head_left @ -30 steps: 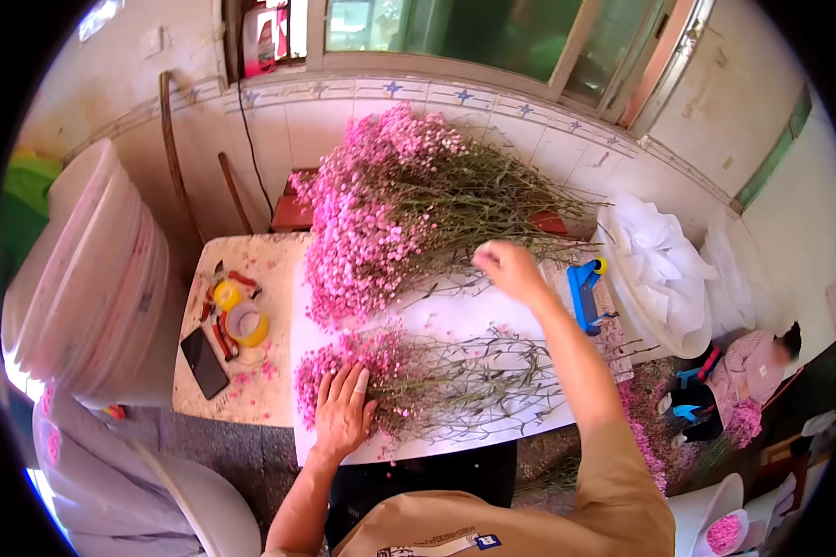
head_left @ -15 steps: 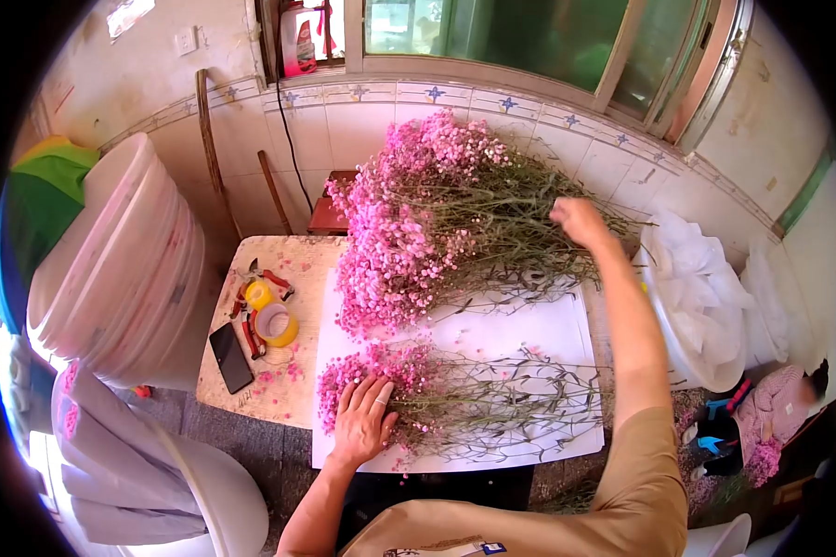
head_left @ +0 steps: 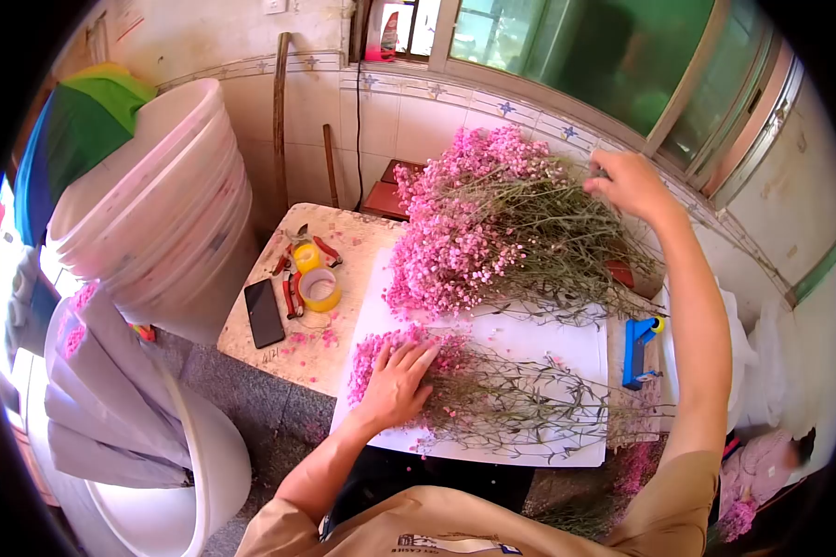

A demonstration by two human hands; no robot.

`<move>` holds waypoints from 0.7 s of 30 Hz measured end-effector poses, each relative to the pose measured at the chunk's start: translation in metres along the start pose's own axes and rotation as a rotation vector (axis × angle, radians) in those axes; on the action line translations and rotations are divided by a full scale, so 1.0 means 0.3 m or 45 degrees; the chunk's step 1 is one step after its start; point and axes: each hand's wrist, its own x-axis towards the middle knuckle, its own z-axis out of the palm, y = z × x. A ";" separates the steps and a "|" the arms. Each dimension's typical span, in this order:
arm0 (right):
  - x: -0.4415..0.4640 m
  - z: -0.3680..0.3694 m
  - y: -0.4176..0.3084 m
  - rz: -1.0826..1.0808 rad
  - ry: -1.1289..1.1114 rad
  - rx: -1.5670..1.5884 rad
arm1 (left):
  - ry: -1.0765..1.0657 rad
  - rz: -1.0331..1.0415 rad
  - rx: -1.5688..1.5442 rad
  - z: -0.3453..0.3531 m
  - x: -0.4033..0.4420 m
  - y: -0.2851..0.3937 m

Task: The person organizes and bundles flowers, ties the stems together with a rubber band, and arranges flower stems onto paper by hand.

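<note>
My left hand (head_left: 398, 384) lies flat over the pink blossoms of a smaller bunch of flowers (head_left: 520, 399), fingers stretched out. This bunch rests on white paper (head_left: 567, 339), its thin green stems pointing right. Behind it lies a large heap of pink flowers (head_left: 460, 251), blossoms to the left and stems to the right. My right hand (head_left: 630, 184) is raised near the far stem ends of that heap, its fingers curled together. Whatever they may pinch is too small or hidden to name.
On the table's left (head_left: 288, 357) are a black phone (head_left: 265, 314), red-handled pruners (head_left: 293, 295) and a tape roll (head_left: 319, 290). A blue tape dispenser (head_left: 637, 355) stands at right. Stacked white tubs (head_left: 158, 223) and a cloth-draped bin (head_left: 218, 455) flank the left; another person (head_left: 757, 469) is low right.
My right hand has risen from the stems of the heap toward the window side. My left hand stays on the smaller bunch. The view has shifted, and the blue dispenser now shows.
</note>
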 end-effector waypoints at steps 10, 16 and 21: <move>0.022 -0.438 -0.285 -0.179 0.193 -0.535 | 0.195 0.343 0.424 0.093 0.586 -0.125; -0.128 -0.861 0.104 -0.033 0.638 -0.585 | 0.186 0.235 0.438 0.133 0.552 -0.166; -0.446 -0.956 0.124 0.585 0.627 -0.089 | 0.038 0.036 0.535 0.041 0.493 0.039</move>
